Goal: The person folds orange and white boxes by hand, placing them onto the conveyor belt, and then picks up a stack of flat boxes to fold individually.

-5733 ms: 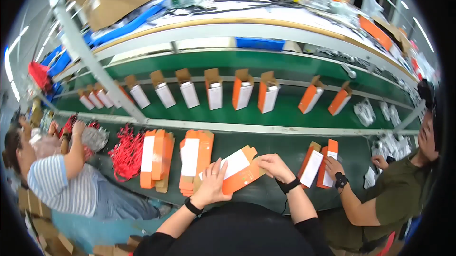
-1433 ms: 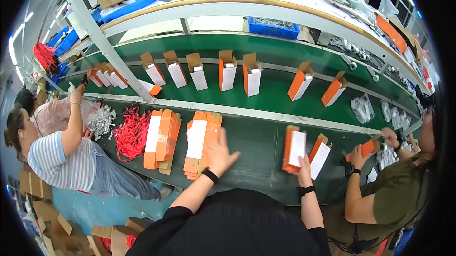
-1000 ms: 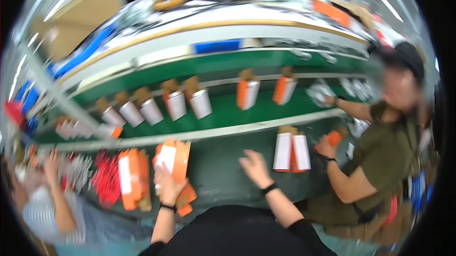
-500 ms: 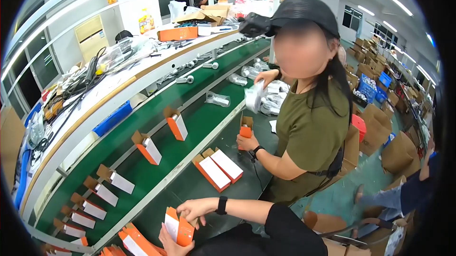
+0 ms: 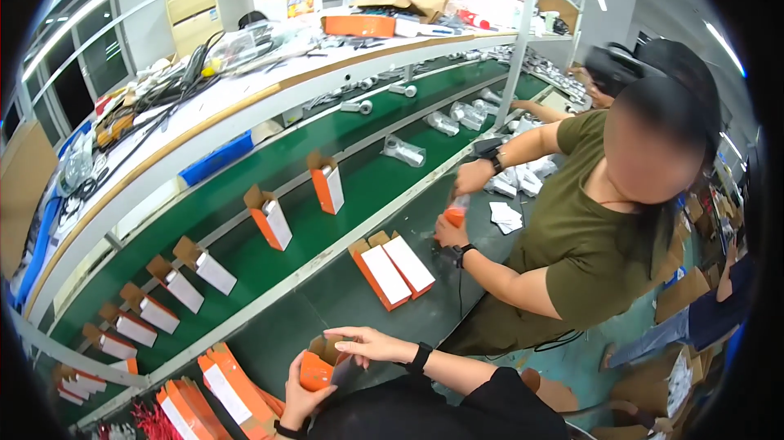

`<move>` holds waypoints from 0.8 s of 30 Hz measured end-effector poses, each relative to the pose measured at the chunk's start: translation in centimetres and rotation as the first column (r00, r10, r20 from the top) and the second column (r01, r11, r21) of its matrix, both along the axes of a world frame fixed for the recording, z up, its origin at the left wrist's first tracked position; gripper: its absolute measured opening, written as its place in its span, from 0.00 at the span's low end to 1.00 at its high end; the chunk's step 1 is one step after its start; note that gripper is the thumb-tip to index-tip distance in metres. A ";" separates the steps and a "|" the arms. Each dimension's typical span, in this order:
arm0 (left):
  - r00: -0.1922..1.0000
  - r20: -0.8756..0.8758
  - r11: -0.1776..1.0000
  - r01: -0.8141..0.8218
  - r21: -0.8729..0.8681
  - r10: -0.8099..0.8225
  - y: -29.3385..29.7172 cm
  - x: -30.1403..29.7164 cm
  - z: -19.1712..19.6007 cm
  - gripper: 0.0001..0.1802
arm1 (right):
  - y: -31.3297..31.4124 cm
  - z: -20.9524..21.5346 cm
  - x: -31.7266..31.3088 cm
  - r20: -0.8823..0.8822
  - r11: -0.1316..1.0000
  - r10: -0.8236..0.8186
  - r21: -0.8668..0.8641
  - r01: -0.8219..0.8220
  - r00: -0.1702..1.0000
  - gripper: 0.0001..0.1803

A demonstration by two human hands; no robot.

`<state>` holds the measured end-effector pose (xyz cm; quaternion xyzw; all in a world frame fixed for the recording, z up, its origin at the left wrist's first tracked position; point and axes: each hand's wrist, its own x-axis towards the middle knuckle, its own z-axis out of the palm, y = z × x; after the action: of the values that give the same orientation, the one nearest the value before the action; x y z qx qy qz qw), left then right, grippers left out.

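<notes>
Box, orange cardboard: your left hand wraps it; right hand half-curled at rim, grip unclear. Shaping; likely needs squaring.

Item: one small carton. Visible main face orange, with small pale marks low on it; inner surface plain brown board, seen at the flaps of the upper end. Condition: folded out to a hollow body; upper end open, flaps standing. A greyish side panel shows beside the orange face, on the side toward the right grip. Pose: tilted, mouth upward. Position: held in the left grip, between thumb and fingers, and just below the right grip's extended fingers, which are at the flaps; lower end partly hidden by the left grip
</notes>
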<state>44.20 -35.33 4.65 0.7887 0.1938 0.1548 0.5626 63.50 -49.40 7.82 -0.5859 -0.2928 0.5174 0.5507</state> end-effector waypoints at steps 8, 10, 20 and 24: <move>0.940 -0.057 0.935 0.326 -0.139 -0.336 1.7 2.0 -1.7 0.58 | 2.1 3.1 1.5 0.405 0.938 0.310 -0.277 -0.208 0.860 0.15; 0.971 0.011 0.967 0.240 -0.081 -0.240 0.0 2.5 1.3 0.52 | 2.5 3.3 1.6 0.360 0.924 0.331 -0.310 -0.223 0.872 0.15; 0.996 -0.047 0.997 -0.075 0.026 0.076 -1.4 0.0 2.1 0.25 | 4.0 2.4 1.9 -0.301 0.843 0.373 -0.286 -0.456 0.877 0.29; 0.987 0.099 0.986 -0.133 0.103 0.123 -2.0 0.5 2.7 0.27 | 3.9 3.1 -0.6 0.002 0.851 0.482 -0.239 -0.468 0.876 0.26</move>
<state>44.71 -37.34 7.38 0.7961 0.2089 0.2373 0.5159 62.91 -45.49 10.96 -0.5710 -0.3830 0.6497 0.3244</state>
